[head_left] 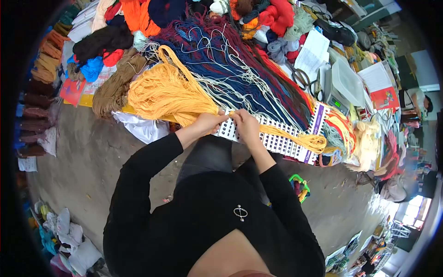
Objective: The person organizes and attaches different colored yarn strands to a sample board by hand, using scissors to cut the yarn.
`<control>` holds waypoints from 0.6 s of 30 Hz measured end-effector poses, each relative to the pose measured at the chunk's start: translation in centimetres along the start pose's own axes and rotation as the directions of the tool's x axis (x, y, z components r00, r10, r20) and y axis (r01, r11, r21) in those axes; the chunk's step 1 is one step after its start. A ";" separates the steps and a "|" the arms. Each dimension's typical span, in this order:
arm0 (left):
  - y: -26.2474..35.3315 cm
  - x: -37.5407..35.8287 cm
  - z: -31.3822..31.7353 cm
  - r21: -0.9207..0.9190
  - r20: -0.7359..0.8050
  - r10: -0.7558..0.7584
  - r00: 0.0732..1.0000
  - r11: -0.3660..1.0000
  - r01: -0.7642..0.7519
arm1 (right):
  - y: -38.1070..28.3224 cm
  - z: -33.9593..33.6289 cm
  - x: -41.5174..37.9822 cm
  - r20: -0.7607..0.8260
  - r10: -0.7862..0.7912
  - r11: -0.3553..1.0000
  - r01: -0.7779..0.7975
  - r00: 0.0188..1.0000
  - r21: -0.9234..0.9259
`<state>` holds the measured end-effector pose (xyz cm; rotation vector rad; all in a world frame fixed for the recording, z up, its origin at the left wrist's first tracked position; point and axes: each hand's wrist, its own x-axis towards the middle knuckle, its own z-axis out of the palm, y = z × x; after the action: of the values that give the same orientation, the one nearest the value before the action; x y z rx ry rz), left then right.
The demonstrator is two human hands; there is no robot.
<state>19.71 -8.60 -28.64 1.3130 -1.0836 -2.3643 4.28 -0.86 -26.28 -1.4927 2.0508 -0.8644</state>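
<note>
My left hand [210, 123] is closed at the narrow end of a big hank of yellow yarn [161, 94], which spreads out to the left on the table. Close beside it, my right hand [248, 127] has its fingers pinched together at the upper edge of a white card with rows of holes [227, 131]. What lies between those fingertips is too small to make out. More punched white cards [281, 145] stand in a row to the right. A thinner bundle of yellow yarn [314, 142] lies across them, its looped end at the right.
Behind my hands lie long dark blue and maroon strands [221, 64] with white ones. Scissors [301, 78], a scale with a clear tray [344, 85] and papers [313, 53] are at the right. A brown hank [117, 83] lies left. A green basket [301, 188] is on the floor.
</note>
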 end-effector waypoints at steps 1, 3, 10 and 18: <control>-0.1 0.1 0.2 0.033 -0.011 0.019 1.000 0.999 -0.019 | 0.1 0.3 -0.1 -0.040 -0.028 0.999 0.026 0.999 -0.045; 0.0 0.3 -0.1 0.025 0.023 0.045 0.999 0.999 -0.046 | 0.5 0.9 -0.3 -0.138 -0.137 0.988 0.124 0.981 -0.096; 2.3 -0.1 0.3 0.026 -0.004 -0.057 0.998 0.998 0.057 | -0.2 0.5 -0.4 -0.125 -0.298 0.950 0.281 0.946 -0.135; 1.7 1.7 -0.7 0.362 0.016 -0.050 0.999 0.931 0.041 | -0.9 -1.2 1.4 0.217 0.079 0.995 -0.062 0.973 -0.082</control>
<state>19.03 -11.01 -28.73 1.4380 -1.5723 -2.2917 3.63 -2.11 -24.80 -1.4734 1.9774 -0.5719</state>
